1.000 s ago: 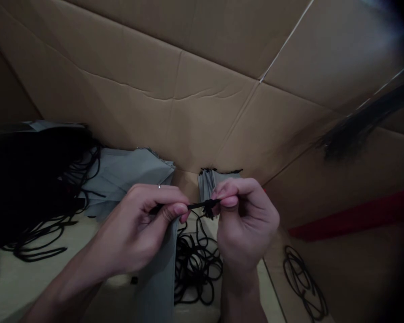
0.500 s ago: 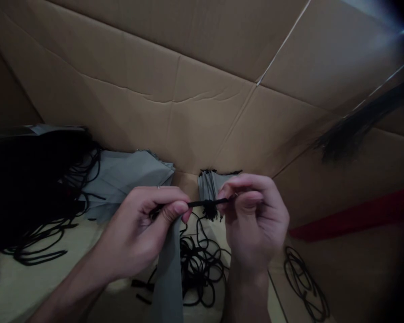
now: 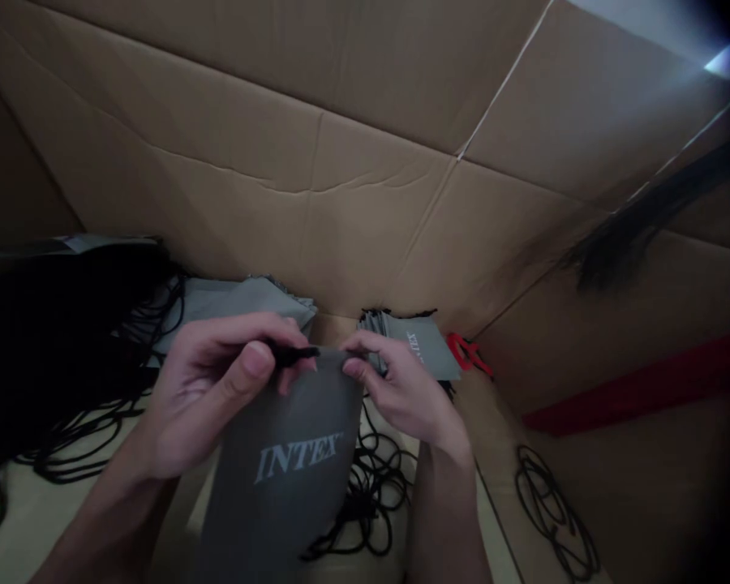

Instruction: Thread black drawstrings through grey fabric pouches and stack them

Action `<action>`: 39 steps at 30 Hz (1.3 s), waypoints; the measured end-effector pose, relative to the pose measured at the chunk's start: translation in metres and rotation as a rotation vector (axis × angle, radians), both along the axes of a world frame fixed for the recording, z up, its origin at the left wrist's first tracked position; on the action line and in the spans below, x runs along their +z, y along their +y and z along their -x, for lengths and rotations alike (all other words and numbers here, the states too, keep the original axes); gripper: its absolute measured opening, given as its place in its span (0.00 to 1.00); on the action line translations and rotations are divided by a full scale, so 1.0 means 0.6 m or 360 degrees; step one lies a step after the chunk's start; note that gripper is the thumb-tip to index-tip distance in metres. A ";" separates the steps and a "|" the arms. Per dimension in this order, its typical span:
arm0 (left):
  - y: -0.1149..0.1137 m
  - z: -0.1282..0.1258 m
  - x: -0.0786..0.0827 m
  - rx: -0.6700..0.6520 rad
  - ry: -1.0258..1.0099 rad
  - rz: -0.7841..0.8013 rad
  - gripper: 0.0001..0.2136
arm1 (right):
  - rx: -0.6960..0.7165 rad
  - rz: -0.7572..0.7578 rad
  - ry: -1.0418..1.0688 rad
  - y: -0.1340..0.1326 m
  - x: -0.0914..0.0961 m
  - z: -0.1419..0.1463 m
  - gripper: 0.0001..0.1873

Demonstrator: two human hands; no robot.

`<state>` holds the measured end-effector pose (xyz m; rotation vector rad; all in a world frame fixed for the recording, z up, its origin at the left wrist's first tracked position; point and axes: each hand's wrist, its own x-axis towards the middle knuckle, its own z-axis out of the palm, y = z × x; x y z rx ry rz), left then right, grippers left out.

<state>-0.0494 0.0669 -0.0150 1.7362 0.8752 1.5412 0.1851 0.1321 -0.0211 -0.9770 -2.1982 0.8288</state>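
A grey fabric pouch (image 3: 280, 511) printed INTEX in white hangs upright between my hands. My left hand (image 3: 198, 397) is closed on a black cord (image 3: 298, 354), whose end shows at the pouch's top edge. How far the cord runs inside the hem is hidden. My right hand (image 3: 410, 397) pinches the top right corner of the pouch between thumb and fingers. Behind the pouch lies a tangle of loose black cords (image 3: 380, 487). A stack of similar grey pouches with black cord ends (image 3: 435, 345) sits just beyond my right hand.
At the left is a large heap of black cords (image 3: 54, 349), beside a pile of grey fabric pieces (image 3: 231, 298). Red-handled scissors (image 3: 462, 350) lie by the stack. A coiled black cord (image 3: 553, 511) rests at the right. Cardboard walls (image 3: 268, 146) enclose the space.
My right hand has let go of the cord end and moved left to the pouch's corner. My left hand has shifted left, and the pouch now faces me with its print showing.
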 end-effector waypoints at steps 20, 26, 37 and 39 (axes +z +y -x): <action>0.021 -0.056 -0.014 0.0433 0.0711 -0.0308 0.11 | -0.0354 -0.0422 0.0608 -0.038 0.004 0.009 0.01; 0.025 -0.055 -0.019 0.0486 0.0744 -0.0364 0.08 | -0.0458 -0.0487 0.0571 -0.045 0.015 -0.004 0.01; 0.032 -0.050 -0.035 0.0829 0.1217 -0.0494 0.08 | -0.0573 -0.0617 0.0496 -0.042 0.006 -0.009 0.07; 0.031 -0.050 -0.034 0.0865 0.1185 -0.0395 0.10 | -0.0509 -0.0667 0.0448 -0.042 0.008 -0.007 0.08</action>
